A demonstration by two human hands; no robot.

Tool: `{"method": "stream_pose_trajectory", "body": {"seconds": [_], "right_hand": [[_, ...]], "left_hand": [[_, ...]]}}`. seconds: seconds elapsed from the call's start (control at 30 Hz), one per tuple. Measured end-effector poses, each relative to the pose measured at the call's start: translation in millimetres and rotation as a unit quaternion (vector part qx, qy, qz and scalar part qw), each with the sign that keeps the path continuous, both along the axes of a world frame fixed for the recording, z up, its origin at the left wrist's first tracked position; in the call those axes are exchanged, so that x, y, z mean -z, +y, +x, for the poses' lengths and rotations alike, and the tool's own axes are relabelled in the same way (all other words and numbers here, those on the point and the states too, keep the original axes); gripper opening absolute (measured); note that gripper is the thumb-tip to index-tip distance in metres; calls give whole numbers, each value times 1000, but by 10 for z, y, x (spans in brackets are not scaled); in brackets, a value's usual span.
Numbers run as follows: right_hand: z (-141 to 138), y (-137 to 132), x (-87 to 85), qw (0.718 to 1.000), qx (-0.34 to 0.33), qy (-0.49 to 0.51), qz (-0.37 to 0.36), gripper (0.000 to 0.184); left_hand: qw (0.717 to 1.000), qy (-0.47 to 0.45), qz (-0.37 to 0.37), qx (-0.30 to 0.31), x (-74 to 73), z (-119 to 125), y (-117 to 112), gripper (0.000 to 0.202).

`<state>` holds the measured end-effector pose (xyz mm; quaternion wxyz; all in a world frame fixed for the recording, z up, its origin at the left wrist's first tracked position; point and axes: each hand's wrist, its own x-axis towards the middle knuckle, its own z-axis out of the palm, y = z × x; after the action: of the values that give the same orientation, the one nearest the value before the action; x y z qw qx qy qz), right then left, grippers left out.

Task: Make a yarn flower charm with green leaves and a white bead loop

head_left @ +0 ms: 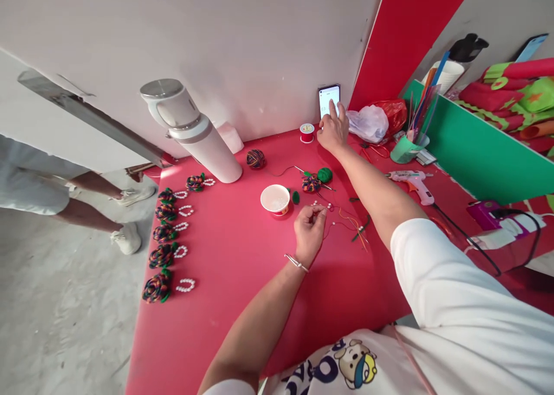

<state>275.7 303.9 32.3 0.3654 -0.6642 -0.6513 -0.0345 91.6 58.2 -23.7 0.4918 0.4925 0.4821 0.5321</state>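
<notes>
My right hand (334, 131) reaches to the back wall, fingers apart, one fingertip over the screen of a phone (328, 96) leaning there. My left hand (309, 228) is closed in a pinch above the table, on what looks like a thin dark red thread; small white beads (329, 206) lie by its fingertips. Beyond it sit a multicoloured crocheted piece (310, 183), a green yarn ball (324, 175) and a small green leaf (296, 197). A paper bowl (275, 200) with white beads inside stands left of that hand.
Multicoloured yarn flowers (161, 256) and bead loops (186, 285) line the table's left edge. A tall white flask (208, 146), yarn ball (255, 159) and red thread spool (307, 133) stand behind. A glue gun (413, 184) and cable lie right. A person's legs (86, 193) show left.
</notes>
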Motion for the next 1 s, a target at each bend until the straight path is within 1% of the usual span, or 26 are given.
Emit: {"method": "stream_pose_trajectory", "body": {"seconds": [0.07, 0.1, 0.17, 0.23, 0.3, 0.33, 0.4, 0.43, 0.5, 0.57, 0.67, 0.83, 1.0], "right_hand": [[39, -96, 16, 1000, -11, 3, 15, 19], [56, -187, 20, 1000, -16, 4, 18, 16], [71, -473, 21, 1000, -25, 10, 13, 11], [51, -892, 25, 999, -48, 22, 1, 15], [0, -1393, 50, 996, -85, 27, -5, 17], [-30, -1645, 74, 994, -102, 25, -8, 17], [-85, -2092, 150, 993, -115, 24, -10, 17], [-105, -2267, 198, 993, -115, 26, -6, 17], [-124, -2504, 294, 993, -115, 29, 7, 20], [-118, -2605, 371, 993, -114, 33, 14, 21], [-87, -2616, 426, 992, -122, 37, 2, 21], [-52, -2606, 417, 989, -140, 37, -12, 21], [27, -2606, 396, 988, -149, 24, -21, 17]], "left_hand": [[1000, -7, -9, -1, 13, -7, 3, 15], [1000, -14, -13, -4, 20, -10, 7, 16], [999, -33, -21, -12, 32, -17, 21, 19], [998, -47, -29, -14, 32, -26, 37, 20], [998, -54, -34, -15, 15, -37, 53, 22], [998, -57, -35, -15, 2, -42, 60, 23], [997, -60, -38, -13, -27, -52, 68, 25], [997, -60, -38, -11, -40, -55, 71, 25], [998, -58, -38, -7, -56, -57, 72, 27], [998, -56, -34, -5, -57, -57, 72, 27], [998, -49, -30, -7, -37, -57, 73, 27], [999, -22, -22, -12, -4, -62, 81, 25], [1000, -19, -16, -6, -4, -69, 94, 19]]}}
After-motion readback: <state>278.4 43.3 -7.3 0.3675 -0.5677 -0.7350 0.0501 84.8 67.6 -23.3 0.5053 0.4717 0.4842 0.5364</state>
